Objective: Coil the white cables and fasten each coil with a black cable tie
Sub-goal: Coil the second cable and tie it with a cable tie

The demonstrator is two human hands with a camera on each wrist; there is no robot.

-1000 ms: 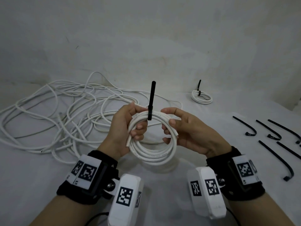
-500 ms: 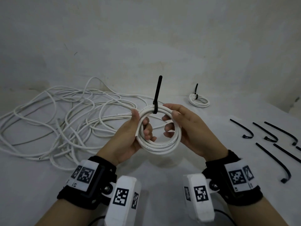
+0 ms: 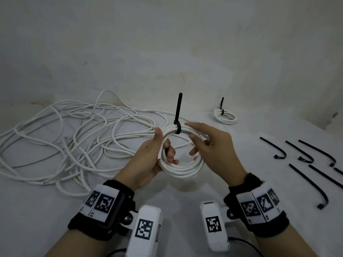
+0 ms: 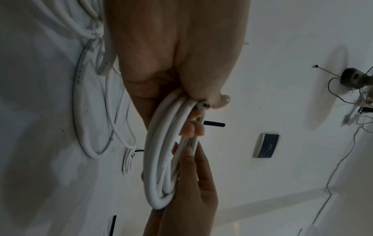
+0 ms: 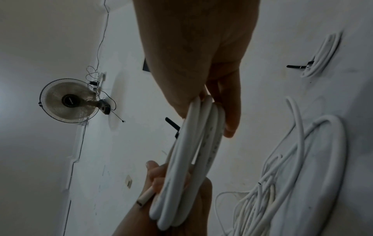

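Observation:
I hold a coil of white cable (image 3: pixel 182 164) upright above the table with both hands. A black cable tie (image 3: pixel 177 127) wraps its top, and the tail stands straight up. My left hand (image 3: pixel 163 145) grips the left side, thumb on top and fingers through the ring. On the right side my right hand (image 3: pixel 196 140) grips the strands, its forefinger lying along the top near the tie. The left wrist view shows the coil (image 4: pixel 161 159) edge-on with the tie's tail (image 4: pixel 214 123) behind it. In the right wrist view the coil (image 5: pixel 191 159) is pinched between thumb and fingers.
A tangle of loose white cable (image 3: pixel 74 136) spreads over the table's left half. A tied coil (image 3: pixel 225 117) lies at the back right. Several loose black ties (image 3: pixel 278 151) lie along the right. A fan (image 5: pixel 68 100) hangs on the wall.
Both hands have carried the coil a little farther from me. The tie now sits between the two hands rather than by the left thumb, and the right forefinger has slid toward it.

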